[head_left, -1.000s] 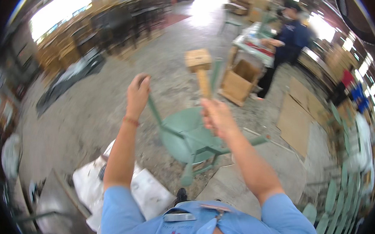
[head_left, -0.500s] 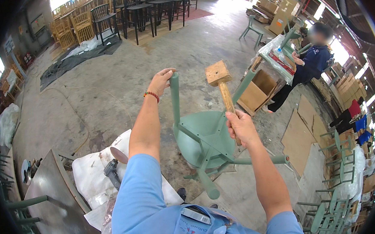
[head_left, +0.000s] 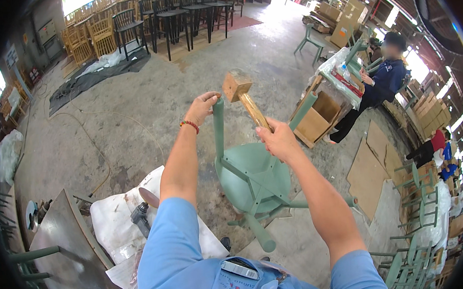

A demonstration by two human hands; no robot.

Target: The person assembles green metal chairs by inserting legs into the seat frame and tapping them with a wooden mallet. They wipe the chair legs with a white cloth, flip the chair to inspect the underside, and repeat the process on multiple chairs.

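Note:
A green chair (head_left: 252, 177) stands upside down before me, its legs pointing up and outward. At the tip of the far left leg (head_left: 219, 126), my left hand (head_left: 202, 109) is closed, fingertips pinched at the leg's end over a small brown piece too small to name. My right hand (head_left: 280, 140) grips a wooden mallet (head_left: 253, 110) by its handle. The mallet's block head is up near that leg tip, to its right and apart from it.
At left, a cordless drill (head_left: 140, 218) lies on white sheeting (head_left: 108, 215) beside a dark metal-topped table (head_left: 71, 249). A co-worker (head_left: 386, 77) stands at a workbench (head_left: 314, 105) at far right. Black stools (head_left: 169, 16) line the back; green chairs (head_left: 418, 207) stand right.
The mallet has swung left toward the leg tip, carried by my right hand. My left hand stays at the tip, with its fingers shifted slightly.

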